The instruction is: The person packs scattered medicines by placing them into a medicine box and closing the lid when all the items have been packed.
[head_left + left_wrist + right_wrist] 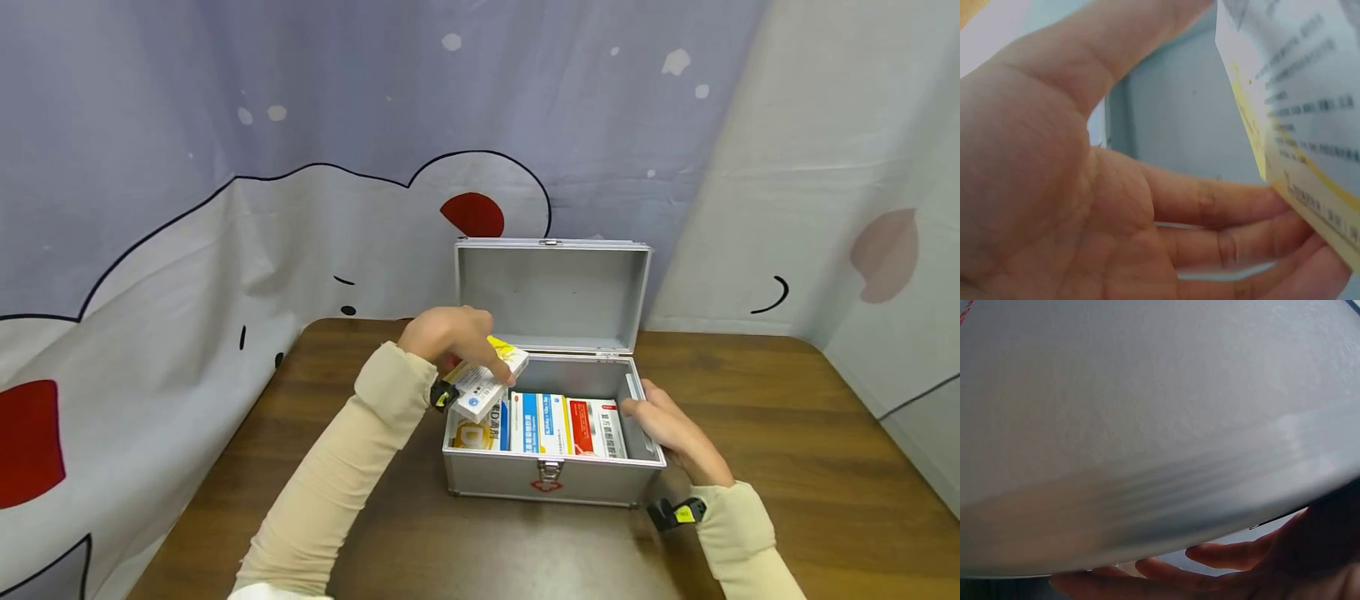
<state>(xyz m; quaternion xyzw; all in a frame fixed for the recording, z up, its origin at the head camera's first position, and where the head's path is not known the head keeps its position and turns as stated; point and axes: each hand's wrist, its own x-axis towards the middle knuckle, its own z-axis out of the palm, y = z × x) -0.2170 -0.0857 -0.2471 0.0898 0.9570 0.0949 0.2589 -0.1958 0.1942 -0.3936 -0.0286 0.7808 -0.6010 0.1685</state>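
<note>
My left hand (pixel 453 337) pinches a white-and-yellow medicine box (pixel 487 387) between thumb and fingers, tilted above the left end of an open silver metal case (pixel 495 483). In the left wrist view, the fingertips bear on the edge of the printed medicine box (pixel 1310 106). At the case's right side, my right hand (pixel 678 433) grips the rim, its thumb over the edge. The right wrist view shows mostly the case's metal wall (pixel 1147 412), with fingers (pixel 1229 556) along its edge.
Inside the case stand a yellow-and-blue box (pixel 472 435), a blue-and-white box (pixel 538 423) and a red-and-white box (pixel 596 427). The lid (pixel 555 296) is raised at the back. A wooden table (pixel 780 417) bears the case, with a patterned curtain (pixel 360 100) behind.
</note>
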